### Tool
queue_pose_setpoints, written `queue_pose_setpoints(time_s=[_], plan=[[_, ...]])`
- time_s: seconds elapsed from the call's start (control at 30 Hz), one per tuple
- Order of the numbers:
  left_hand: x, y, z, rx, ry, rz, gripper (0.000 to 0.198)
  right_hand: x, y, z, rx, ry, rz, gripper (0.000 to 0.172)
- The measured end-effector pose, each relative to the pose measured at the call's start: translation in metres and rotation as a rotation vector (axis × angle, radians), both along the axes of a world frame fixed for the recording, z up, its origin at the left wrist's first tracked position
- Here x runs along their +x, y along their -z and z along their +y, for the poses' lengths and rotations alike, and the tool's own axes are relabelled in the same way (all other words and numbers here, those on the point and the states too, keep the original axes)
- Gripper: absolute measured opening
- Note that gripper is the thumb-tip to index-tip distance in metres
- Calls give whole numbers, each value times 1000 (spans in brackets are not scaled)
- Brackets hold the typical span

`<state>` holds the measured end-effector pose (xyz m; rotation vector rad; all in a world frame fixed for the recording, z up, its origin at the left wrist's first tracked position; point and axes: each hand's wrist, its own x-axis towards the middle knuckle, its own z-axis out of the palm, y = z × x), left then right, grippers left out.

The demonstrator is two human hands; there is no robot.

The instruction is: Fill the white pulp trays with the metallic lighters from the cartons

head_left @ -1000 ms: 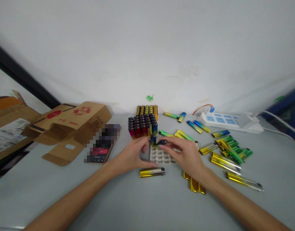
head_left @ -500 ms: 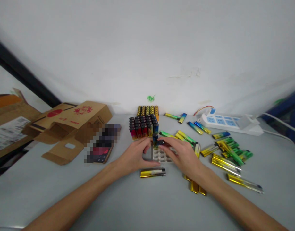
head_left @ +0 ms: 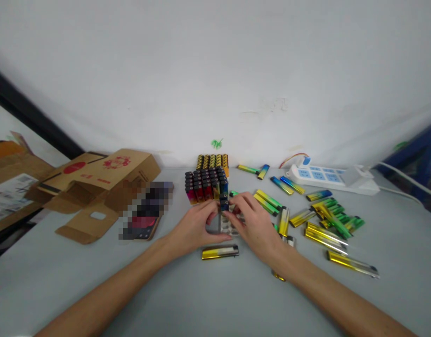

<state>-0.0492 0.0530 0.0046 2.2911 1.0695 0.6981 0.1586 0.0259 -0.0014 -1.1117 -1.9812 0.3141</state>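
Between the thumb and fingers of my right hand is a dark blue lighter with a black top, held upright at the left side of a pale tray with holes. My left hand is curved around the tray's left side, its thumb stretched along the near edge and its fingers bent at the far corner, steadying it. Just beyond my hands stands a block of upright lighters with black tops and red, yellow and blue bodies. A single yellow and silver lighter lies in front of the tray.
Many loose yellow, green and blue lighters lie to the right. A white power strip is by the wall. On the left are an open cardboard box and a phone. Another lighter pack stands at the back.
My right hand has moved left, and the lighter in it has gone from tilted to upright beside the block. My left hand stays at the tray. The view has shifted slightly.
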Motion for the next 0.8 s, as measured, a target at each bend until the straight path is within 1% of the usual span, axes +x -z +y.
queue_pose_setpoints(time_s=[0.13,0.23,0.3,0.33,0.4,0.43,0.5,0.6,0.67,0.73,0.8], plan=[[-2,0,0,4,-4,24,59,3,-5,1,72,77,-242,13],[-5,0,0,1,-5,47,58,15,-13,3,103,94,-342,24],[-7,-1,0,-4,-8,60,58,33,-19,8,109,132,-369,25],[-8,-1,0,-6,-11,66,59,46,-22,13,109,167,-389,22],[-10,-1,1,-9,-16,79,59,76,-25,25,122,280,-447,18],[-10,-1,1,-9,-17,83,59,92,-26,32,107,330,-479,16],[-12,0,2,-9,-17,89,58,123,-24,45,52,417,-538,18],[-13,1,3,3,-4,89,58,154,-16,58,-99,478,-606,25],[-13,2,3,10,7,90,58,161,-11,62,-167,482,-625,27],[-14,2,3,15,12,89,58,162,-6,64,-199,488,-625,29],[-14,2,3,19,14,87,58,159,-4,64,-225,510,-615,35]])
